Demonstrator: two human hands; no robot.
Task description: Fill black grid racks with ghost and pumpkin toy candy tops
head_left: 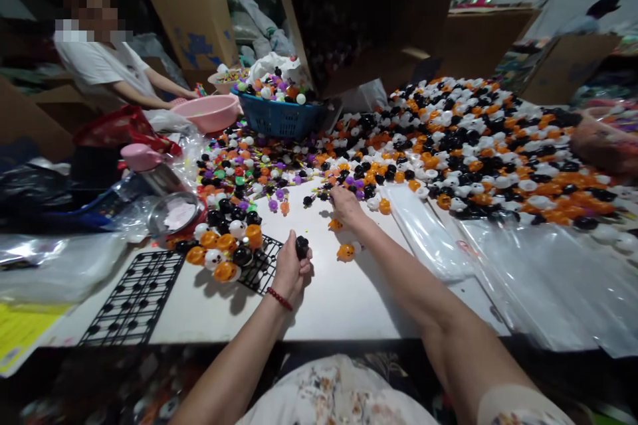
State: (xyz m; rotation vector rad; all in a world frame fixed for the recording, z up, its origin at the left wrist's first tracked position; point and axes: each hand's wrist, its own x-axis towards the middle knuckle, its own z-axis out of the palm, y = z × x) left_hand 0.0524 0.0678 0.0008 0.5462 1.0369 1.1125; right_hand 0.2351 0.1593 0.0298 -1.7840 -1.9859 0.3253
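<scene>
My left hand (293, 264), with a red bead bracelet at the wrist, is closed round a small black piece (302, 247) over the white table (323, 305). My right hand (346, 208) reaches to the near edge of the pile, its fingertips among small black and purple pieces (355, 183); what they hold, if anything, is too small to tell. Just below it lie orange pumpkin pieces (345, 252). Left of my left hand, a cluster of orange, white and black pieces (225, 244) stands on a black grid (266, 265).
Another black grid (134, 295) lies at the left. Clear plastic bags (538, 272) cover the right side. Behind are a large pile (463, 139), a blue basket (282, 116) and a pink basin (209, 113). A person (107, 66) works at the back left.
</scene>
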